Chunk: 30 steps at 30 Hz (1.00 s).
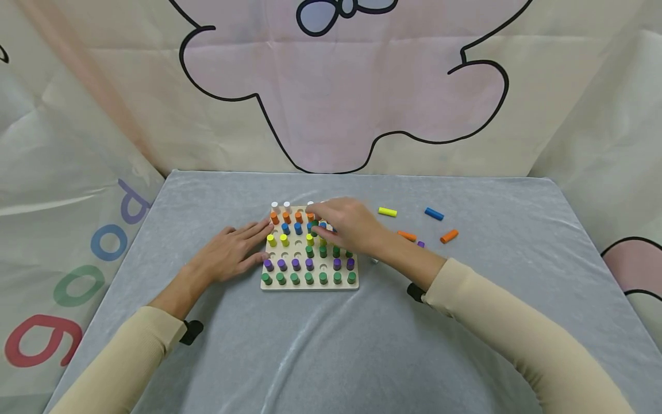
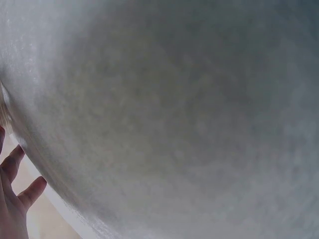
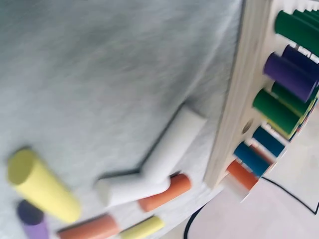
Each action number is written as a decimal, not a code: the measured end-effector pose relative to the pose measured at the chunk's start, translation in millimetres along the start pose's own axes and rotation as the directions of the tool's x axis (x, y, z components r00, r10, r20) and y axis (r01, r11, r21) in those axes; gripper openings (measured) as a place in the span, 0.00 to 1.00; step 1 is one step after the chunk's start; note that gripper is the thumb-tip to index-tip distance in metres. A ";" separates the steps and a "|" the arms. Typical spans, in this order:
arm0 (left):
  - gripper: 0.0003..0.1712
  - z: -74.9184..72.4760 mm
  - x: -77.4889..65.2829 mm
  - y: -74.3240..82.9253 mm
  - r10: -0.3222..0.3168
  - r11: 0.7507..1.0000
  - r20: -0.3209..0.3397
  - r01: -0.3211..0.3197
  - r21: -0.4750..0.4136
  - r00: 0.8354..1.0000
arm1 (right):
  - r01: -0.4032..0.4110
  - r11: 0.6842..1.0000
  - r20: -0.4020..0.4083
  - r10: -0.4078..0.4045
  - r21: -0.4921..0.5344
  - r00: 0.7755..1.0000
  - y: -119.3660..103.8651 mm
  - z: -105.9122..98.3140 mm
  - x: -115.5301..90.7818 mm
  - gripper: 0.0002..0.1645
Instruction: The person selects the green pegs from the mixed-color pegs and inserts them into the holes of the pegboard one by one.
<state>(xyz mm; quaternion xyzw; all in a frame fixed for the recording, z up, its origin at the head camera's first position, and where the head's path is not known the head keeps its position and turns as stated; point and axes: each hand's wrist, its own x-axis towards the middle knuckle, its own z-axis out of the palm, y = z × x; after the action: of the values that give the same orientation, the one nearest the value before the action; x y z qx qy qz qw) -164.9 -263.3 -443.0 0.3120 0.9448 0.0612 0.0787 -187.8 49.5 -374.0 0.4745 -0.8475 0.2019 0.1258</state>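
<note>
A light wooden pegboard (image 1: pixel 310 288) lies on the grey cloth, with rows of green, purple, yellow, blue, orange and white pegs upright in it. In the head view my right hand (image 1: pixel 351 226) reaches over its upper part and pinches a dark green peg (image 1: pixel 314 226) between thumb and fingers. Whether this peg is in a hole cannot be seen. My left hand (image 1: pixel 230 253) rests at the board's left edge, fingers extended, fingertips and thumb touching that side. Only its fingers (image 2: pixel 32 193) show in the left wrist view. Several holes among the rows stand without pegs.
Right of the board lie loose pegs: yellow (image 1: pixel 388 212), blue (image 1: pixel 434 214), two orange (image 1: pixel 449 236) and purple (image 1: pixel 420 244). In the right wrist view two white pegs (image 3: pixel 174 142) lie beside the board's edge. A printed backdrop (image 1: pixel 331 103) stands behind the table.
</note>
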 end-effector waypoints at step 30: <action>0.42 -0.4 -1.2 -0.3 -0.005 1.000 -0.009 0.005 0.000 1.000 | 0.028 0.998 0.127 -0.036 0.065 0.991 -24.1 36.0 16.2 0.21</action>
<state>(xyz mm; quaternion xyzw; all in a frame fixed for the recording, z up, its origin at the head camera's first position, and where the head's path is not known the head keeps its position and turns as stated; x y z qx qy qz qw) -164.2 -264.3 -442.5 0.3094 0.9460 0.0625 0.0746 -176.3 9.4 -393.9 0.5037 -0.8394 0.1956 0.0593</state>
